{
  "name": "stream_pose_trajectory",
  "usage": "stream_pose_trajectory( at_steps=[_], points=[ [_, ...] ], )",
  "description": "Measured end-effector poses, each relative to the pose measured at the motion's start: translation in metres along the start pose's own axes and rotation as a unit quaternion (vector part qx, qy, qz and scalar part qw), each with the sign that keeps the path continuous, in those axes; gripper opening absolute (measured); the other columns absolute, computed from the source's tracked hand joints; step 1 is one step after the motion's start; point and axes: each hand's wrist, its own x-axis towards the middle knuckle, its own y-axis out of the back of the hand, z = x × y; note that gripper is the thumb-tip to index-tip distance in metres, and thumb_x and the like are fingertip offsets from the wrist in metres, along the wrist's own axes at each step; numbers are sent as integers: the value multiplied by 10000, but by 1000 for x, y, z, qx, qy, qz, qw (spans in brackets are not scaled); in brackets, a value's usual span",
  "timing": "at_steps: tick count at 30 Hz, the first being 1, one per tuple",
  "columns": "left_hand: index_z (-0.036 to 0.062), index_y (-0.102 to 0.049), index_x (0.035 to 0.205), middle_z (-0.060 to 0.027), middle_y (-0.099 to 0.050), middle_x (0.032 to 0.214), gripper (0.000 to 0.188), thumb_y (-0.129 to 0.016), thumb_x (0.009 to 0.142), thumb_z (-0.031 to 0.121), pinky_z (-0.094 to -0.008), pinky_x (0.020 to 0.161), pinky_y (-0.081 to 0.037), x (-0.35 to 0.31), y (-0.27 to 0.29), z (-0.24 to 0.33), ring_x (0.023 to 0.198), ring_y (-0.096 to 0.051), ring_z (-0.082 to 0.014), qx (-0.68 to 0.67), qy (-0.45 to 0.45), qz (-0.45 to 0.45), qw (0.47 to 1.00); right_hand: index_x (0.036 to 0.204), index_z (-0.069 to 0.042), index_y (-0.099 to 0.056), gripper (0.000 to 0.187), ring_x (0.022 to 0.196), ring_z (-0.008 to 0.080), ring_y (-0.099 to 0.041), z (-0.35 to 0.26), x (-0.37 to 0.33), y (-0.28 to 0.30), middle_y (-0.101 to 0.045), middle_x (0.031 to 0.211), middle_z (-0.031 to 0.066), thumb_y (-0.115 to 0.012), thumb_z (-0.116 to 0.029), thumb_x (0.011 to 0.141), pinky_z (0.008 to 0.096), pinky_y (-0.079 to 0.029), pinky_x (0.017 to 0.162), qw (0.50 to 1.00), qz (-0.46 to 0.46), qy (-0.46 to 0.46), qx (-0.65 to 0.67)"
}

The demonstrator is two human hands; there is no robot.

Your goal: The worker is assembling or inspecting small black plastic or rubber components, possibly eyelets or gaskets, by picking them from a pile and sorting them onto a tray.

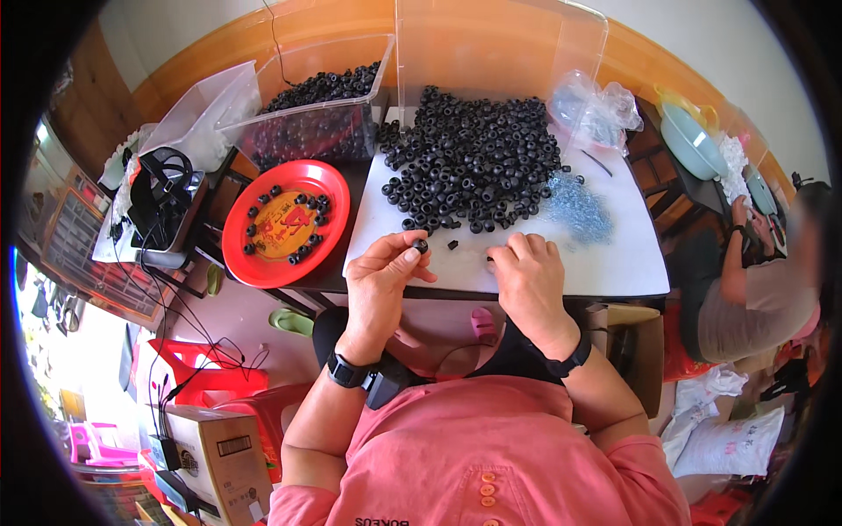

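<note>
My left hand (379,285) pinches a small round black part with a hole (421,246) between thumb and fingertips, above the white board's (605,272) front edge. My right hand (531,280) is closed a little to the right; a dark speck shows at its fingertips, too small to name. Between the hands a small black piece (453,245) lies on the board. Behind them spreads a big pile of black holed parts (482,158). A heap of small clear-blue pieces (579,210) touches the pile's right side.
Left of the board, a red plate (235,241) holds several black parts. Behind it stands a clear bin (307,131) of black parts. A clear plastic bag (596,110) lies at the board's back right. Another person (754,298) sits at the far right, beside a blue-green basin (691,140).
</note>
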Motion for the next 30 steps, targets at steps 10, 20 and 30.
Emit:
stream_pose_trajectory(
  at_steps=[10, 20, 30],
  points=[
    [-72, -642, 1170, -131, -666, 941, 244, -604, 967, 58, -311, 668, -562, -1, -15, -8, 802, -642, -188, -16, 56, -40, 998, 845, -69, -612, 117, 840, 280, -554, 1, 1, 4, -552, 866, 80, -675, -26, 757, 404, -404, 723, 992, 20, -31, 118],
    [-72, -614, 1186, -133, -661, 997, 250, -592, 976, 62, -318, 659, -576, 2, -13, -6, 842, -647, -193, -28, 69, -45, 996, 983, -2, -627, 77, 784, 101, -585, -23, 32, 6, -621, 852, 40, -647, 12, 910, 250, -483, 702, 823, 15, -176, 539],
    [-74, -616, 1128, -132, -662, 990, 196, -594, 971, 41, -320, 626, -576, 2, -14, -6, 833, -658, -197, -41, 63, -35, 997, 957, 1, -633, 63, 745, 104, -603, -28, 39, -10, -635, 841, 36, -651, 23, 900, 251, -489, 656, 807, -7, -181, 562]
  ],
)
